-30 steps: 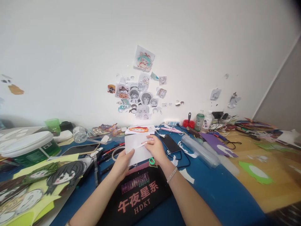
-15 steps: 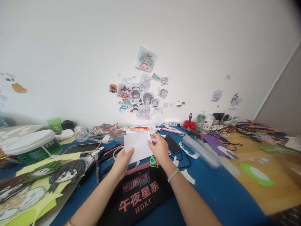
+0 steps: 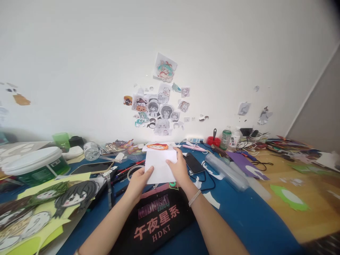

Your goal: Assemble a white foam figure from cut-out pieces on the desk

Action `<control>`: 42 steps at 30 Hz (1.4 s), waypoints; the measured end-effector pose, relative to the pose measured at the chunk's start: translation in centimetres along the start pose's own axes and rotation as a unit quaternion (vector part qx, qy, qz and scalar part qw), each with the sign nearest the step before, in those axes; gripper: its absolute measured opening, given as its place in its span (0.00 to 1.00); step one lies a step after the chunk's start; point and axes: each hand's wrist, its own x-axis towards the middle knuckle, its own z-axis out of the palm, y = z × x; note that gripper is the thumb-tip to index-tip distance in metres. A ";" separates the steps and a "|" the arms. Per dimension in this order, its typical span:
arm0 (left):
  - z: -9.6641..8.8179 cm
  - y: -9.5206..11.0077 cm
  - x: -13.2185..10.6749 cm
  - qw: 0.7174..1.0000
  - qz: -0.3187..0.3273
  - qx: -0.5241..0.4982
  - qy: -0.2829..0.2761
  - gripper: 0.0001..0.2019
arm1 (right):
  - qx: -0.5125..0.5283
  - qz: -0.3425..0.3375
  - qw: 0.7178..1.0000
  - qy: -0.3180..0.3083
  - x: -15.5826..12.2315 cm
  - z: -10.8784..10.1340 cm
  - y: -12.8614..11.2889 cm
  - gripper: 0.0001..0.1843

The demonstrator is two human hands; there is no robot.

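Note:
A blank white sheet of paper [image 3: 160, 166] is held up between my two hands above the table. My left hand [image 3: 139, 180] pinches its lower left edge, thumb on top. My right hand [image 3: 179, 168] grips the right side, its thumb lying on the paper. Just behind the sheet lies a drawing with orange-red hair [image 3: 158, 146]. Below is a black pouch [image 3: 159, 219] with pink lettering. Part of a pair of green-handled scissors [image 3: 173, 185] shows beside my right hand, and a roll of tape [image 3: 132, 173] is near my left.
On the left are a white-lidded tub [image 3: 33, 164], a phone [image 3: 91, 168] and cut-out drawings [image 3: 75, 196] on yellow paper. To the right lie a black tablet-like slab [image 3: 195, 163], a clear plastic roll [image 3: 227, 171], purple paper [image 3: 245, 164] and bottles [image 3: 235, 138]. Drawings [image 3: 166, 111] cover part of the wall.
The sheet has shifted slightly right and straightened from its tilt. My right hand has turned more upright along its edge, and less of the green scissors handle shows.

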 end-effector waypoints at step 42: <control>-0.1 -0.3 -0.5 0.785 0.279 0.552 0.033 0.13 | -0.251 -0.466 0.848 -0.041 -1.3 1.6 0.1 0.14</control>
